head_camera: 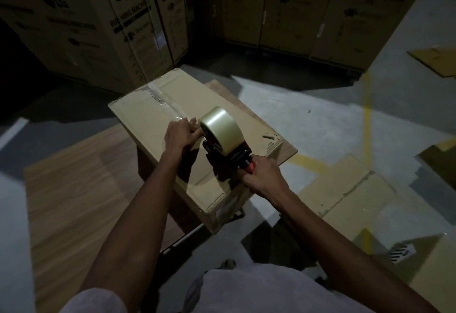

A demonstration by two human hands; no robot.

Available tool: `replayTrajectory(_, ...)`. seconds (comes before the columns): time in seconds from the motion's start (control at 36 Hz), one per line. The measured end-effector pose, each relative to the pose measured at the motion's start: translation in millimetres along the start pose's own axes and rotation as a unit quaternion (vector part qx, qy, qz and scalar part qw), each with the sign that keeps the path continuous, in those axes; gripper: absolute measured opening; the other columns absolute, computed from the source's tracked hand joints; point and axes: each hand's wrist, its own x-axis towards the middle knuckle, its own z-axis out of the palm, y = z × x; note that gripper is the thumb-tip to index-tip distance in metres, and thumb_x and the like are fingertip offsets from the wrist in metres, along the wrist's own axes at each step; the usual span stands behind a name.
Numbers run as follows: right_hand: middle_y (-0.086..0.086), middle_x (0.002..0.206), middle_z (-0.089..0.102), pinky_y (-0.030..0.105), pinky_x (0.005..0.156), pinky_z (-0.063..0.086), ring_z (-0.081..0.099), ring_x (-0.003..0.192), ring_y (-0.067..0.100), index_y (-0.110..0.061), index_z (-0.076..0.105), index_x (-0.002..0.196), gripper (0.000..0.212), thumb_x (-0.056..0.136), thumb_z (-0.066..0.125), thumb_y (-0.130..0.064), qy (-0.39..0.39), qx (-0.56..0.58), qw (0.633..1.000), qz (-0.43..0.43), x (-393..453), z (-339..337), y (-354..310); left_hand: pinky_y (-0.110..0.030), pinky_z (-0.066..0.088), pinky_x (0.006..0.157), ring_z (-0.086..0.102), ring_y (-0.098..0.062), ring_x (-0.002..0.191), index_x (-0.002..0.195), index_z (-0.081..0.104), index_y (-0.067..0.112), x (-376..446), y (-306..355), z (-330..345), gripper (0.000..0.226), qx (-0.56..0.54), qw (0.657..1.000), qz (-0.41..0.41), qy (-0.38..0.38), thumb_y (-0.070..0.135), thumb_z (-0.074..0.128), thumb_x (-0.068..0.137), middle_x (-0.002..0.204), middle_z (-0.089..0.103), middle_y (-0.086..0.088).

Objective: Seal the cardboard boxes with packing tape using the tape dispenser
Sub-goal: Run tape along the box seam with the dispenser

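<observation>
Cardboard box [158, 115] under tape dispenser [222, 140], right hand [264, 177] gripping handle

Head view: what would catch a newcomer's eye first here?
The pale roll on the tape dispenser, mid-frame on the cardboard box, with the right hand gripping its handle. The left hand is on the clear tape strip beside it. Tall printed cartons stand dimly behind.

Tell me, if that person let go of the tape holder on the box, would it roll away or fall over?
Probably it would tip, not roll. The tape holder carries a big round roll up high, so it looks top-heavy. The roll sits in a frame with a handle held by the right hand, which should stop rolling. The box top looks flat, so it likely stays there.
</observation>
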Motion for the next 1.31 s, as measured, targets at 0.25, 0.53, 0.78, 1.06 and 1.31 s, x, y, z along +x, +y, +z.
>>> replayTrajectory(0.25, 0.011, 0.079, 0.068, 0.049, 0.067, 0.062, 0.068, 0.069, 0.028, -0.012, 0.065, 0.087, 0.028, 0.085, 0.071, -0.040, 0.007, -0.004, 1.000, 0.003, 22.3, 12.8, -5.8, -0.042, 0.048, 0.082, 0.062, -0.043, 0.101, 0.105, 0.078, 0.004, 13.6, -12.9, -3.4, 0.037, -0.014, 1.000, -0.005, 0.007, 0.037, 0.067, 0.091, 0.108, 0.066, -0.022)
replayTrajectory(0.53, 0.014, 0.086, 0.070, 0.053, 0.071, 0.062, 0.071, 0.075, 0.031, -0.009, 0.069, 0.096, 0.033, 0.090, 0.071, -0.041, 0.006, 0.023, 1.000, 0.011, 34.5, 15.4, -10.5, -0.043, 0.047, 0.085, 0.062, -0.042, 0.103, 0.112, 0.078, 0.007, 19.2, -17.5, -7.2, 0.036, -0.013, 1.000, 0.017, 0.023, 0.037, 0.065, 0.095, 0.110, 0.067, -0.025)
replayTrajectory(0.78, 0.015, 0.087, 0.072, 0.054, 0.071, 0.062, 0.071, 0.077, 0.033, -0.010, 0.070, 0.096, 0.025, 0.090, 0.070, -0.034, 0.005, 0.040, 0.999, 0.011, 30.5, 14.5, -9.1, -0.044, 0.048, 0.082, 0.063, -0.044, 0.103, 0.110, 0.074, 0.003, 13.6, -7.6, -2.5, 0.032, 0.027, 0.998, 0.057, 0.011, 0.030, 0.059, 0.101, 0.112, 0.066, -0.025)
replayTrajectory(1.06, 0.013, 0.076, 0.070, 0.025, 0.045, 0.050, 0.066, 0.051, 0.017, -0.014, 0.065, 0.091, 0.014, 0.096, 0.069, -0.027, -0.009, 0.114, 0.993, 0.014, 26.0, 14.9, -7.6, -0.032, 0.046, 0.105, 0.058, -0.019, 0.131, 0.118, 0.075, 0.009, 6.7, -9.5, -3.1, 0.030, -0.104, 0.994, 0.039, -0.003, 0.029, 0.066, 0.098, 0.136, 0.065, -0.005)
replayTrajectory(1.31, 0.001, 0.070, 0.059, 0.033, 0.052, 0.045, 0.059, 0.061, 0.023, -0.020, 0.056, 0.077, 0.023, 0.090, 0.068, -0.034, 0.014, -0.011, 0.999, -0.035, 20.8, 2.6, -7.6, -0.032, 0.037, 0.068, 0.066, -0.035, 0.103, 0.098, 0.079, 0.010, 8.7, -11.1, 0.6, 0.029, -0.033, 0.999, -0.017, 0.032, 0.037, 0.070, 0.092, 0.113, 0.071, -0.016)
